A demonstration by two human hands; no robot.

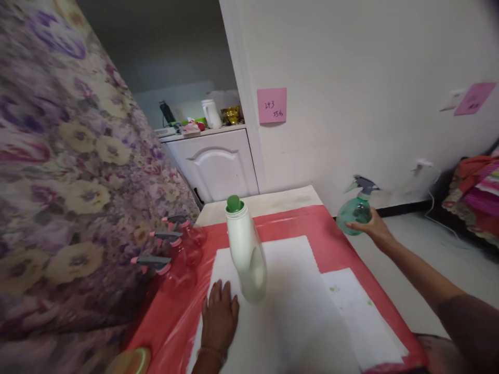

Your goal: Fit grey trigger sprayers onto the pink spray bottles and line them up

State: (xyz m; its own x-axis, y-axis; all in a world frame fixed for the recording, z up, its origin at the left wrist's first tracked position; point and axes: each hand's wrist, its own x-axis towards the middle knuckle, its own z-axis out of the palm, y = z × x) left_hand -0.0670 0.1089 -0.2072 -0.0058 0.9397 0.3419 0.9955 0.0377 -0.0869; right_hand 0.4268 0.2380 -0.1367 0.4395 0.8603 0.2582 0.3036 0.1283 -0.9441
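My right hand [374,228] is wrapped round a green see-through spray bottle [354,212] with a grey trigger head, held up past the table's right edge. My left hand [220,317] lies flat, fingers apart, on a white cloth [296,301]. Just beyond its fingertips stands a large pale detergent bottle [245,249] with an uncapped neck and a green spout inside. Several pink see-through spray bottles [177,275] with grey trigger heads stand in a row at the table's left side.
The table has a red cover [304,223]. A round yellowish lid or dish [134,361] is at the near left edge. A flowered curtain [70,156] hangs close on the left. Behind are a white cabinet [218,163] and a wall with a pink note [272,106].
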